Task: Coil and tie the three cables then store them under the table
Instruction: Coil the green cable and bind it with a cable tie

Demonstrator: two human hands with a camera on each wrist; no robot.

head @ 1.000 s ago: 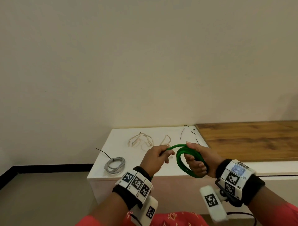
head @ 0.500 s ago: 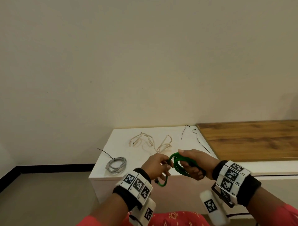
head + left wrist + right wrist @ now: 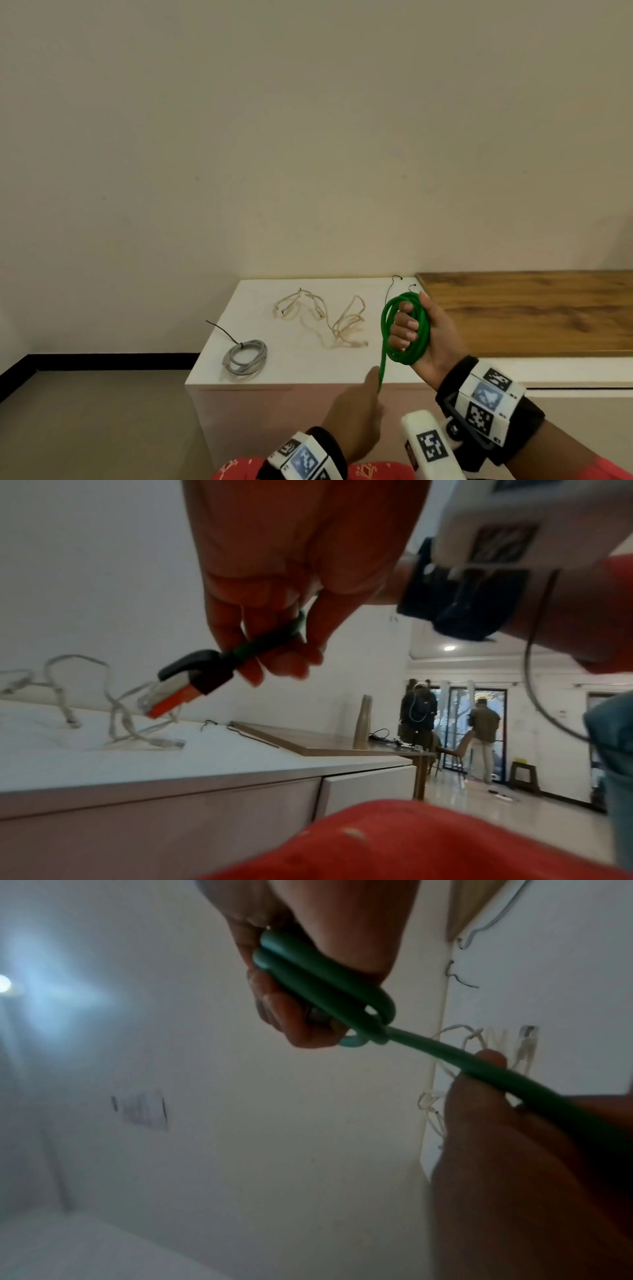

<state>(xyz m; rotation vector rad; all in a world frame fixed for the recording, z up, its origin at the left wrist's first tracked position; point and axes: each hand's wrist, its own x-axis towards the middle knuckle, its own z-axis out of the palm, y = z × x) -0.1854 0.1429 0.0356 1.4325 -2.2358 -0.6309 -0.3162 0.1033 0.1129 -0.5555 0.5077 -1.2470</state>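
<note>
My right hand (image 3: 416, 329) grips a coil of green cable (image 3: 407, 356) upright above the white table's (image 3: 301, 377) right front part; the loops (image 3: 325, 985) run through its curled fingers. A free end of the green cable (image 3: 382, 368) hangs down to my left hand (image 3: 359, 421), which pinches it near its black and orange plug (image 3: 192, 677) below the table's front edge. A grey cable (image 3: 245, 359), coiled and tied, lies at the table's left front. A loose beige cable (image 3: 329, 317) sprawls across the middle.
Thin black ties (image 3: 394, 287) lie at the table's back right. A wooden top (image 3: 527, 308) adjoins the table on the right. In the left wrist view, a room with people (image 3: 484, 729) and chairs opens to the far right. Bare floor (image 3: 96, 421) lies left of the table.
My right hand has lifted the green coil up and turned it upright. My left hand has dropped below the table edge, drawing the free end down and straight.
</note>
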